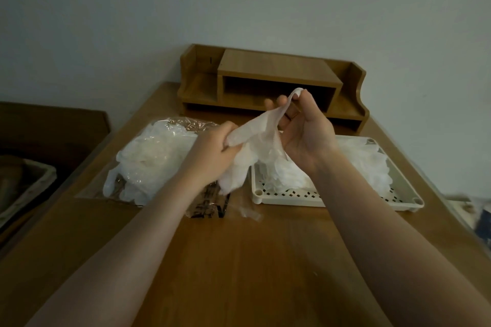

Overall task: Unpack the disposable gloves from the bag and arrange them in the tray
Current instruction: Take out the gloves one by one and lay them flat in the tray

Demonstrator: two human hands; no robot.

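Note:
A clear plastic bag (148, 156) full of white disposable gloves lies on the left of the wooden desk. A cream perforated tray (292, 198) sits to the right with several gloves (364, 164) lying in it. Between them, above the desk, I hold one white glove (255, 135) stretched out. My left hand (212, 151) grips its lower part, fingers curled round it. My right hand (305, 130) pinches its upper end between thumb and fingertips, palm toward me. The glove's lower end hangs over the tray's left edge.
A wooden desk organiser (271, 79) stands at the back against the wall. A loose scrap of clear plastic (249, 212) lies in front of the bag. Dark furniture (39, 156) sits left of the desk, and blurred items (467, 210) lie off its right edge.

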